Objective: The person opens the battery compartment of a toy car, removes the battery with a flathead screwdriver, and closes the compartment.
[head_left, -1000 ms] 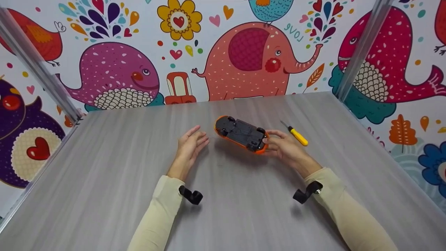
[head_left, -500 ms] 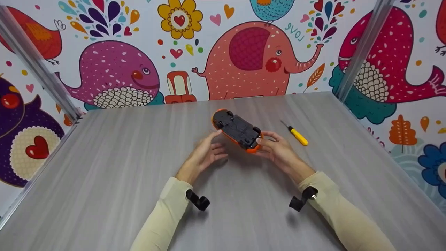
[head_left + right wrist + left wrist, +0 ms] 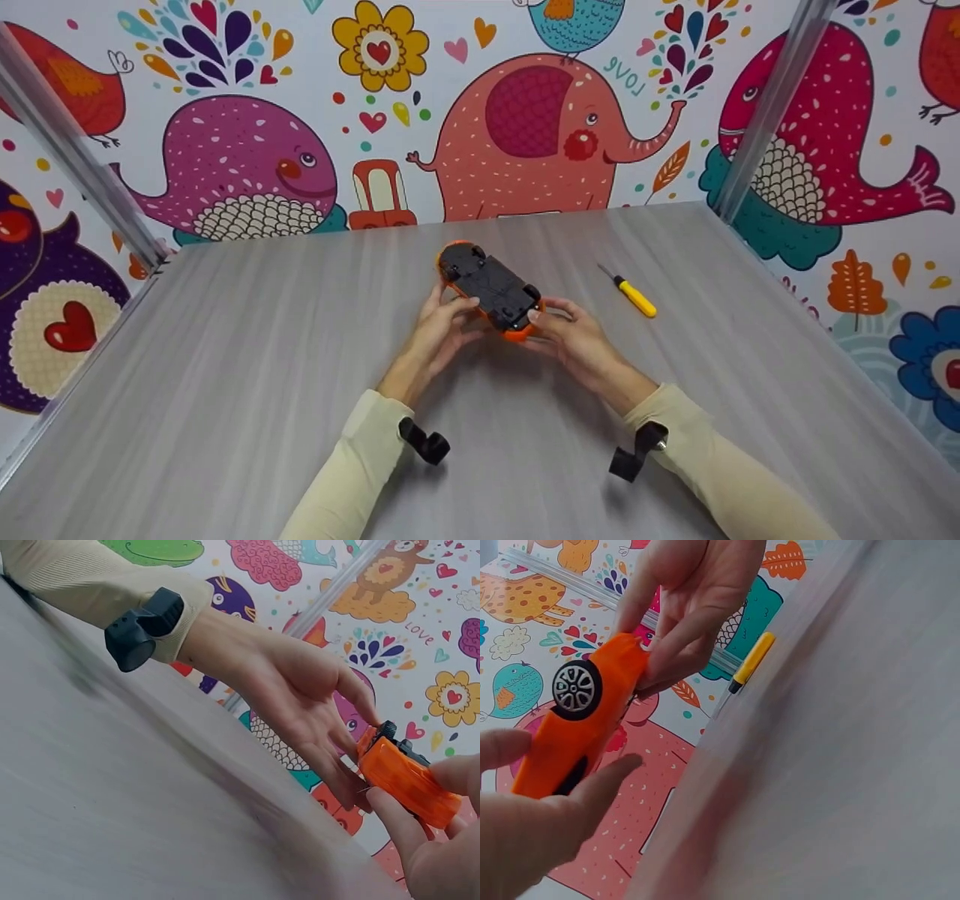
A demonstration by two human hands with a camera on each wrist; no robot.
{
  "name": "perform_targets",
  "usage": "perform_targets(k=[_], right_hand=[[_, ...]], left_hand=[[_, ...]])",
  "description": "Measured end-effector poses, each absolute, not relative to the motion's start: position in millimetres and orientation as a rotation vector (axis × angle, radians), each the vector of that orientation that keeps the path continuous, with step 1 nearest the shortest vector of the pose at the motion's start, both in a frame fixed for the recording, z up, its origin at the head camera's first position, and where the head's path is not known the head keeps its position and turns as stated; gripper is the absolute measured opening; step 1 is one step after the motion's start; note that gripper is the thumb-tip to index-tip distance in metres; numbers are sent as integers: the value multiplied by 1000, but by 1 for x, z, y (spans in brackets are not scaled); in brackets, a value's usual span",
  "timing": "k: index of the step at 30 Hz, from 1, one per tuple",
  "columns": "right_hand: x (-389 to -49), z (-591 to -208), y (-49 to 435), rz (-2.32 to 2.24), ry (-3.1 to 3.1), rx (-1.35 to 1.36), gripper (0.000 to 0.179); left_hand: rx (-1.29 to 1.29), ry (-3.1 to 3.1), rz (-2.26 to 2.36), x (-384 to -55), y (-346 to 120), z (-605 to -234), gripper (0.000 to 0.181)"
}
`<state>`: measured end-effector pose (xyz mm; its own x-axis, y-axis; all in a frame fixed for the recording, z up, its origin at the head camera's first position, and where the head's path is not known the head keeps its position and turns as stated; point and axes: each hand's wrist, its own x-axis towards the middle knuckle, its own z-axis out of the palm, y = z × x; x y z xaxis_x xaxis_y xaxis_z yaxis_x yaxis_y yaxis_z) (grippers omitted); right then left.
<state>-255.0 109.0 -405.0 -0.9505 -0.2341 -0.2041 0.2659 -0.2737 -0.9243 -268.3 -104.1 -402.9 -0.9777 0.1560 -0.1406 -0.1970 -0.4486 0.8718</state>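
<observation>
An orange toy car (image 3: 491,289) is held upside down over the table, its black underside facing up in the head view. My right hand (image 3: 589,345) grips the near end, thumb on the underside and fingers beneath. At the car's left side is my left hand (image 3: 435,337), its thumb on the lower edge and fingers around the side. In the left wrist view, a silver-spoked black wheel (image 3: 576,688) shows on the car's flank. The right wrist view shows the orange end (image 3: 409,784) between the right thumb and fingers.
A screwdriver (image 3: 636,298) with a yellow handle lies on the grey wood-grain table (image 3: 247,352), right of the hands. A wall (image 3: 450,22) printed with cartoon animals stands behind, with metal posts (image 3: 776,112) at the corners.
My left hand has moved in from the left and now holds the car's side. The right hand has brought the car slightly left and nearer. The screwdriver has stayed put.
</observation>
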Motion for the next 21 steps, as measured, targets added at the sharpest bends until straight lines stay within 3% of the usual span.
perform_targets(k=[21], right_hand=[[-250,-408,96,-2225,1872,87,44]], left_hand=[[55,1518,2550,-268,-107,-404,89]])
